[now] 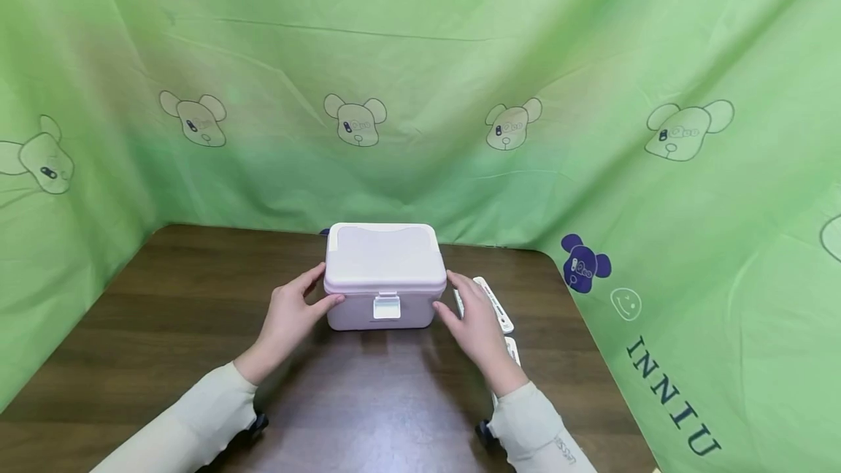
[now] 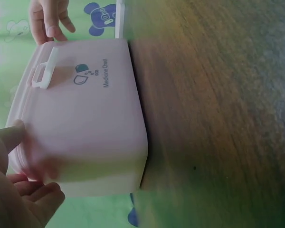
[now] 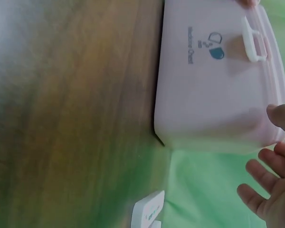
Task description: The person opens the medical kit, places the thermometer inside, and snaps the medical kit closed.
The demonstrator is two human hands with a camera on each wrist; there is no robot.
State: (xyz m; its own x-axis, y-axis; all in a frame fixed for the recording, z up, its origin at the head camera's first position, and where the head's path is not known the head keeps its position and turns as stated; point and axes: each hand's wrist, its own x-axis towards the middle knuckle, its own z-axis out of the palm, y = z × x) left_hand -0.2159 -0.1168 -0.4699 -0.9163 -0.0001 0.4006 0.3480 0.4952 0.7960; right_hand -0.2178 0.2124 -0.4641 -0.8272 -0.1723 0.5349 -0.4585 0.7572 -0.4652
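A pale pink medicine chest [image 1: 384, 309] with a closed lid [image 1: 386, 258] stands upright on the table. Its white front latch [image 1: 387, 306] juts outward in both wrist views. At the chest's left front corner, my left hand [image 1: 285, 320] holds the lid's edge, thumb in front and fingers bent at the side. My right hand [image 1: 476, 327] is at the opposite corner, its thumb by the rim and its other fingers spread loosely; how firmly it touches is unclear. "Medicine Chest" and a capsule mark [image 2: 80, 74] show on the front.
White flat packs [image 1: 494, 305] with printing lie on the brown wood table [image 1: 197, 298], right of the chest and partly behind my right hand and forearm. A green curtain [image 1: 427, 42] with bear faces hangs round the table's back and sides.
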